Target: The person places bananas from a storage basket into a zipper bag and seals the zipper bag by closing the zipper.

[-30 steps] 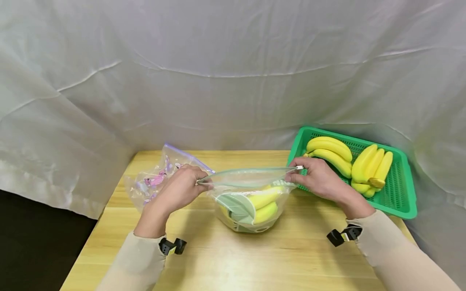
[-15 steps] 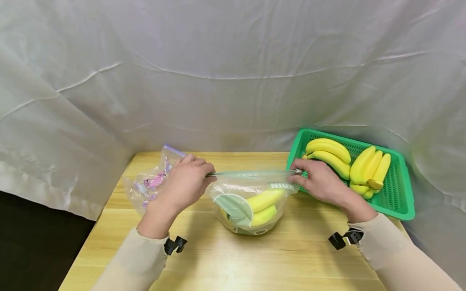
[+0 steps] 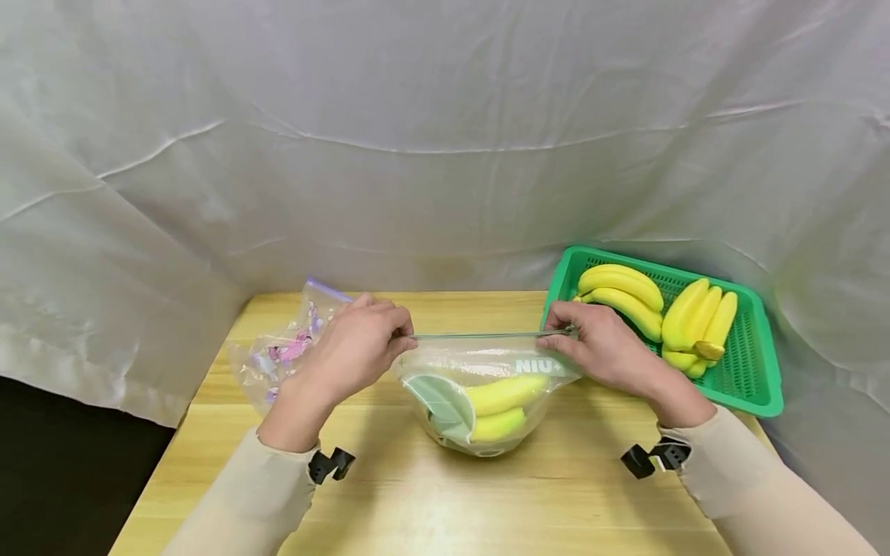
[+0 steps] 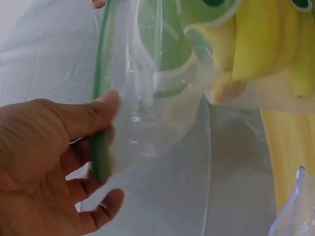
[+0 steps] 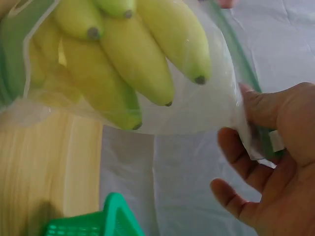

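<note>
A clear zip bag (image 3: 445,357) with a green print and white letters hangs between my two hands, its green zip edge stretched straight. Inside it lie yellow bananas (image 3: 502,395), seen closely in the right wrist view. My left hand (image 3: 358,347) pinches the left end of the zip edge between thumb and fingers. At the other end, near the white slider (image 5: 276,140), my right hand (image 3: 599,345) pinches the edge the same way. Whether the bag's bottom touches the table cannot be made out.
A green basket (image 3: 754,363) with more banana bunches (image 3: 619,293) stands at the right back of the wooden table (image 3: 445,510). Behind my left hand lies another clear bag (image 3: 267,359) with a purple zip and pink print. Grey cloth (image 3: 445,154) hangs behind.
The bag's mouth, gaping a second ago, has come together into one straight line. My left hand has shifted its hold on the left end, and the bag's front now faces up more flatly.
</note>
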### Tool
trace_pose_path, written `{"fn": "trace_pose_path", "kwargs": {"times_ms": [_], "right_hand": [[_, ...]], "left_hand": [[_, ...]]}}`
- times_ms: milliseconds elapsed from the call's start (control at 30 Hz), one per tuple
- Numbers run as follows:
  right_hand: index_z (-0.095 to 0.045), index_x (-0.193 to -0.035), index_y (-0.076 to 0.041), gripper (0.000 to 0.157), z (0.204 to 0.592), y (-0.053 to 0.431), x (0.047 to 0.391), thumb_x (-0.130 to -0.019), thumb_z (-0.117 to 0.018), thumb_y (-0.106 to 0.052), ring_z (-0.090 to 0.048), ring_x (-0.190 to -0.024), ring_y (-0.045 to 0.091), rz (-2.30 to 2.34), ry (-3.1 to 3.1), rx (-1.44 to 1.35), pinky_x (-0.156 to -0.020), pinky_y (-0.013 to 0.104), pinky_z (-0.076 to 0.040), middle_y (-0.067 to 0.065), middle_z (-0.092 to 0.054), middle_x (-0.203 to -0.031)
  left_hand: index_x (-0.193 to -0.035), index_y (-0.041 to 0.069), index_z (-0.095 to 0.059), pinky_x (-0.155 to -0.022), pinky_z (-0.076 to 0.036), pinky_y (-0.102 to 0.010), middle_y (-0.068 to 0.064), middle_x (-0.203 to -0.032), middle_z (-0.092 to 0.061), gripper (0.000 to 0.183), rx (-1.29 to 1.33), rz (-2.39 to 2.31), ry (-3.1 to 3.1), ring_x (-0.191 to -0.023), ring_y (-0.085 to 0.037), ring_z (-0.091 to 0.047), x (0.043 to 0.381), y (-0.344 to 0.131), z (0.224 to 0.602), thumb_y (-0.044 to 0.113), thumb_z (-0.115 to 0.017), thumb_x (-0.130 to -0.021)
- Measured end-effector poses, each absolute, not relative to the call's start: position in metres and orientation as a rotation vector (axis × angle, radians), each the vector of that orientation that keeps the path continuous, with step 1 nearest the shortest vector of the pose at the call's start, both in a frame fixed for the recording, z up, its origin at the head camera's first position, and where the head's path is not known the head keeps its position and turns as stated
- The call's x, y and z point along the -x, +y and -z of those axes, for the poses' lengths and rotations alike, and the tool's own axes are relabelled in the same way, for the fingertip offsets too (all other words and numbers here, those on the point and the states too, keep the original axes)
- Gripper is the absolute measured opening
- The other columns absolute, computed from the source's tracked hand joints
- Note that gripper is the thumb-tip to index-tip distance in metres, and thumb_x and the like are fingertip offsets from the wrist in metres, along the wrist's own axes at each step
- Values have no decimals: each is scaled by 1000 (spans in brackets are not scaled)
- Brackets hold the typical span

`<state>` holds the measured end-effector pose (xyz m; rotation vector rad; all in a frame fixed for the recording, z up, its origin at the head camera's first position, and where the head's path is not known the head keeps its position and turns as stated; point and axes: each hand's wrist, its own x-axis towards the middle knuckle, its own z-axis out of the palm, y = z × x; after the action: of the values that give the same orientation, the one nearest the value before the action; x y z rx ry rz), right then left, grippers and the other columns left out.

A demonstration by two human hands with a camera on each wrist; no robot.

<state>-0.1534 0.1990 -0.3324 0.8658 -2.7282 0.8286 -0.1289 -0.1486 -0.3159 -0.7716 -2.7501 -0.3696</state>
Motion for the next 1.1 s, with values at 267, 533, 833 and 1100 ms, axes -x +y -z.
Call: {"fn": "trace_pose_path", "kwargs": {"times_ms": [267, 533, 833, 1100], "right_hand": [[-63, -83, -20, 21, 339, 192, 150, -91, -82, -13, -57, -76, 12, -819, -2670, -857, -72, 35, -48, -4, -72, -86], [-68, -92, -18, 14, 330, 198, 149, -92, -82, -17, -62, -84, 13, -738, -2679, -929, -78, 39, -53, -5, -71, -92], [-69, -91, -18, 8, 313, 205, 151, -95, -72, -12, -60, -91, 15, -555, -2696, -1039, -89, 43, -49, -6, -66, -90], [-70, -90, -14, 4, 312, 203, 152, -92, -72, -11, -62, -89, 17, -538, -2732, -985, -88, 44, -50, -2, -67, -88]], "left_hand": [[-103, 15, -74, -85, -46, -50, -1, -100, -73, 17, 659, 112, -2794, -103, -29, -62, 122, -122, 311, 25, -82, -92], [-97, 20, -74, -82, -43, -43, 5, -96, -73, 5, 799, 179, -2732, -92, -23, -58, 130, -102, 314, 24, -77, -97], [-106, 17, -75, -87, -47, -48, 0, -107, -74, 13, 762, 122, -2788, -102, -26, -60, 130, -92, 306, 26, -77, -97], [-103, 20, -76, -88, -47, -47, 4, -103, -74, 9, 833, 134, -2765, -98, -24, -60, 133, -66, 308, 28, -75, -99]]}}
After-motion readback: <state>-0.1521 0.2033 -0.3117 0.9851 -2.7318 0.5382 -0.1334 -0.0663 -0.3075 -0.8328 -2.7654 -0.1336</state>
